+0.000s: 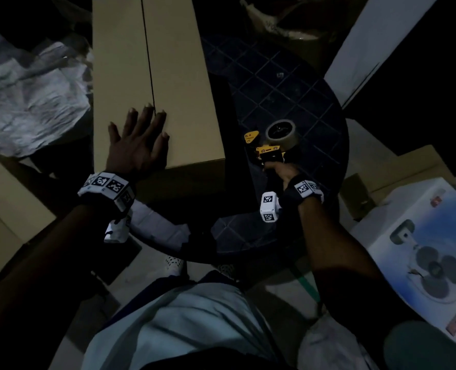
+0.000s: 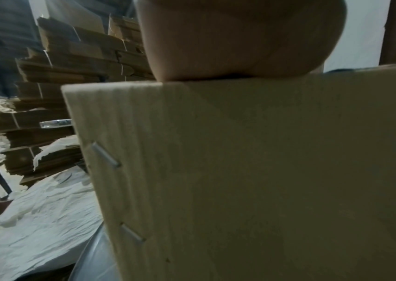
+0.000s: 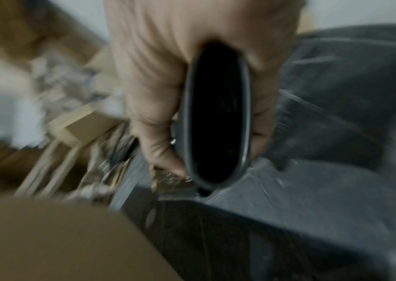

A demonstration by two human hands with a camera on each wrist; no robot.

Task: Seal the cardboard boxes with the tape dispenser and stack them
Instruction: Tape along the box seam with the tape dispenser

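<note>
Dim light covers a dark round table (image 1: 288, 84) with a grid-patterned top, crowded by cardboard and crumpled paper (image 1: 32, 100) at the left. Much of the surroundings is lost in shadow, and the right wrist view is badly blurred. On the table's left part lies the cardboard box (image 1: 152, 76), flaps closed with an untaped centre seam; its far end is cut off. Spread flat on the box's near end is the left hand (image 1: 137, 145), fingers straight. Just right of the box, the right hand (image 1: 282, 170) curls round the black handle of the yellow tape dispenser (image 1: 270, 144), arm reaching forward.
</note>
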